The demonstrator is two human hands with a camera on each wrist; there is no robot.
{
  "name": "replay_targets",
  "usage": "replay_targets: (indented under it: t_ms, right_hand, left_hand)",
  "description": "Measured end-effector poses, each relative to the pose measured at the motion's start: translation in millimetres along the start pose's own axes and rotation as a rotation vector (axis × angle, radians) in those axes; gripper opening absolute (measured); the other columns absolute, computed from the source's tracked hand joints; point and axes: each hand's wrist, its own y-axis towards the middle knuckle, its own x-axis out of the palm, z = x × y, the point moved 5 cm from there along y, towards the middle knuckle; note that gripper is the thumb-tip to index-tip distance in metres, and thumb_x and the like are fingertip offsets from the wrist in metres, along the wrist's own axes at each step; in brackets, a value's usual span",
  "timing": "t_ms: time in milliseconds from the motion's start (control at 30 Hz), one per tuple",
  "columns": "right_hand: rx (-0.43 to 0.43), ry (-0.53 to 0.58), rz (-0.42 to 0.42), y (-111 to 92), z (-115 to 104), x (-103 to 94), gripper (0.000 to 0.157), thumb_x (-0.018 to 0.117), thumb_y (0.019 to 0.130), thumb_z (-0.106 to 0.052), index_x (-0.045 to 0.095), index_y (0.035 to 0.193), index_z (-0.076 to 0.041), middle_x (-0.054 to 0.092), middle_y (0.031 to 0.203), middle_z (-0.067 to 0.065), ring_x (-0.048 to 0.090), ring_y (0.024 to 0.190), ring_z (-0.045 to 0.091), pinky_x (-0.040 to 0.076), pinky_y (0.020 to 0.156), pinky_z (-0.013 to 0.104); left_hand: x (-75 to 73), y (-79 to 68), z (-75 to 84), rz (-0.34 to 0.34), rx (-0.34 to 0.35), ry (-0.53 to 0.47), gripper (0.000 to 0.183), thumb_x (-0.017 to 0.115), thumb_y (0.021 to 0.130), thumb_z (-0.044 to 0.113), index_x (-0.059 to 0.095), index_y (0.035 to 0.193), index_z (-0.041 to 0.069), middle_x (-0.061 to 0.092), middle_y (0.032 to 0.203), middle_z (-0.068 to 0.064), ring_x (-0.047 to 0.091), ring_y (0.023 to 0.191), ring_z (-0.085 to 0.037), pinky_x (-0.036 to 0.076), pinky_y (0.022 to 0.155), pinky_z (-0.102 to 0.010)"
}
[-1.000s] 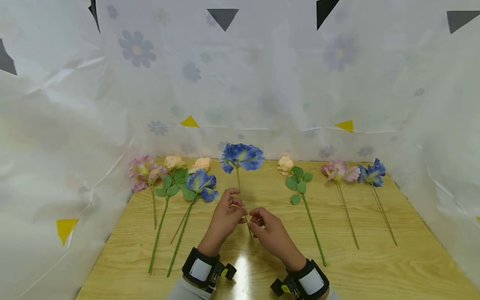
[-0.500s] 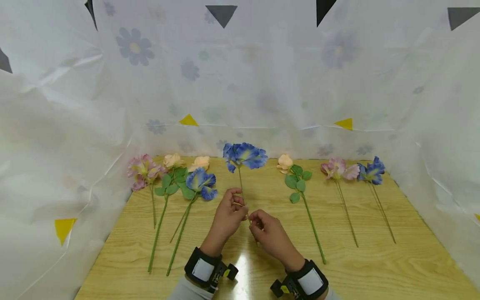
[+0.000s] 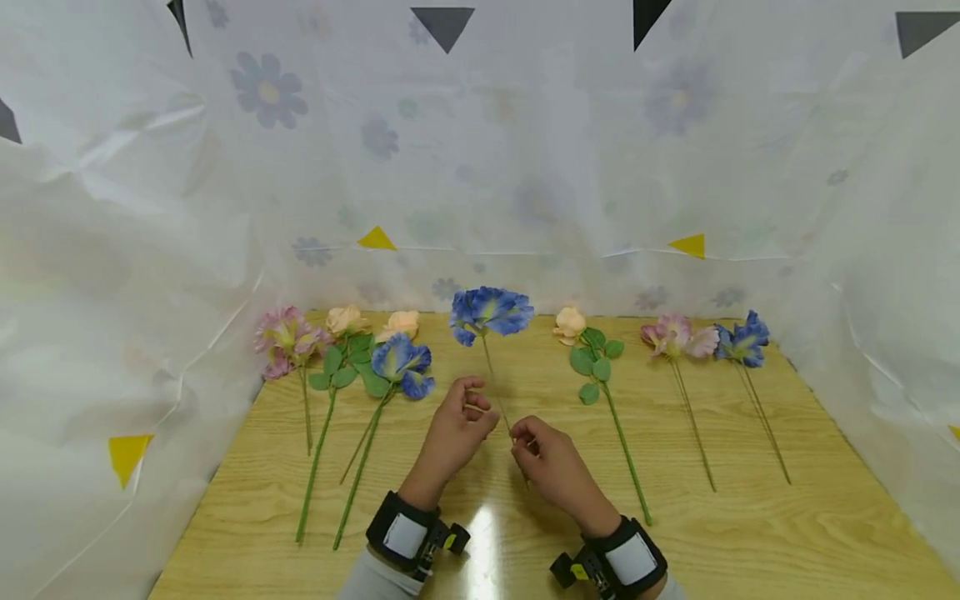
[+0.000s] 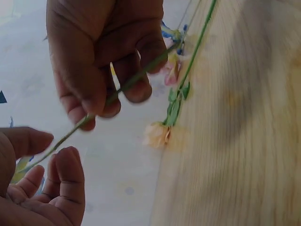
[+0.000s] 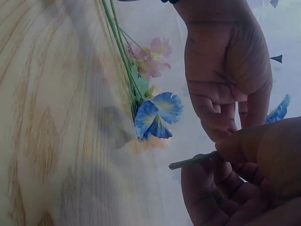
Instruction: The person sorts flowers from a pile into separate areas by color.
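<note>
A blue artificial flower stands tilted above the table, its thin stem running down between the two hands. My right hand pinches the lower stem between thumb and fingers. In the right wrist view the cut end of the stem sticks out past the right fingers. My left hand is just left of the stem, fingers loosely bent. The left wrist view shows its thumb and fingers apart, with the stem passing through the gap.
On the wooden table, a pink flower, peach roses and a blue flower lie left. A peach rose, pink flower and blue flower lie right. A white sheet surrounds the back and sides.
The left thumb and fingers have parted from the stem. The right hand has shifted slightly right with the stem's lower part, so the stem slants more.
</note>
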Motion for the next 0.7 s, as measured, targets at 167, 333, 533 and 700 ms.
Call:
replay_targets:
  t_ms: [167, 333, 533, 700]
  right_hand:
    - [0.034, -0.090, 0.094, -3, 25, -37.5, 0.010, 0.054, 0.092, -0.010, 0.060, 0.100, -0.013, 0.062, 0.080, 0.002, 0.054, 0.056, 0.011, 0.047, 0.049, 0.029]
    - [0.120, -0.216, 0.192, -15, 61, -94.0, 0.018, 0.052, 0.093, -0.012, 0.059, 0.108, -0.005, 0.063, 0.090, 0.011, 0.056, 0.068, 0.014, 0.048, 0.055, 0.033]
    - [0.277, -0.308, 0.258, -37, 101, -174.3, 0.033, 0.042, 0.098, -0.021, 0.052, 0.120, 0.001, 0.059, 0.101, 0.020, 0.054, 0.068, 0.021, 0.044, 0.051, 0.035]
    - [0.392, -0.405, 0.313, -57, 133, -240.6, 0.041, 0.039, 0.098, -0.025, 0.049, 0.122, 0.006, 0.057, 0.102, 0.025, 0.053, 0.067, 0.023, 0.042, 0.051, 0.034]
  left_hand:
    - [-37.5, -2.8, -13.5, 0.016, -0.027, 0.160, 0.047, 0.063, 0.089, 0.025, 0.046, 0.132, 0.018, 0.056, 0.105, -0.009, 0.059, 0.089, -0.018, 0.052, 0.066, -0.038]
    - [-84.4, -10.0, -31.9, 0.064, -0.048, 0.309, 0.042, 0.061, 0.090, 0.021, 0.051, 0.129, 0.009, 0.057, 0.106, -0.012, 0.059, 0.090, -0.021, 0.052, 0.066, -0.037]
    - [-124.7, -23.9, -43.8, 0.103, -0.079, 0.587, 0.042, 0.058, 0.092, 0.021, 0.052, 0.128, 0.000, 0.056, 0.113, -0.019, 0.055, 0.098, -0.031, 0.050, 0.076, -0.047]
    - [-142.4, -37.4, -47.0, 0.111, -0.082, 0.819, 0.043, 0.061, 0.088, 0.020, 0.055, 0.122, -0.007, 0.056, 0.110, -0.028, 0.051, 0.100, -0.044, 0.044, 0.083, -0.058]
